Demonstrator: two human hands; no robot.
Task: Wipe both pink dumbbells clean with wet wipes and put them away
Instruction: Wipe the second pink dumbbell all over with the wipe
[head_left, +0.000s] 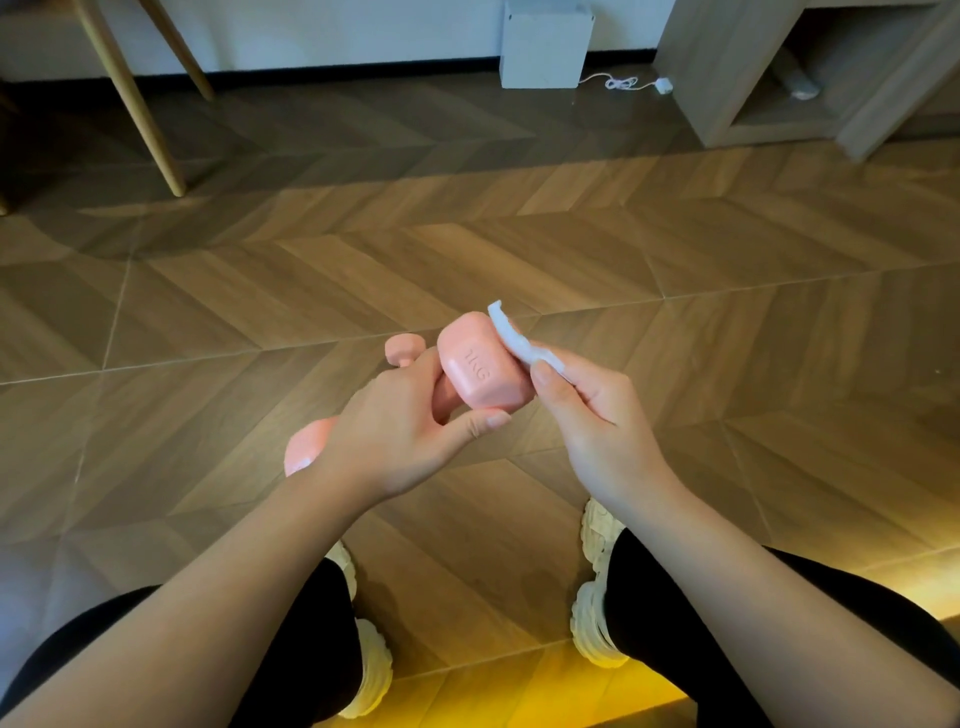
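Above the floor (467, 234), my left hand (395, 441) grips the pink dumbbell (480, 371); my right hand (592, 415) pinches a wet wipe (511, 338) against it.

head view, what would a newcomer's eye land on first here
The pink dumbbell marked 1KG, held mid-frame by the left grip over the wooden floor. The right grip pinches a white wet wipe against its end. A second pink dumbbell peeks out behind the left grip.

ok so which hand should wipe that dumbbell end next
Right. The right hand already pinches the wet wipe against the 1KG end of the dumbbell. The left hand grips its handle, so it is better kept steadying it.
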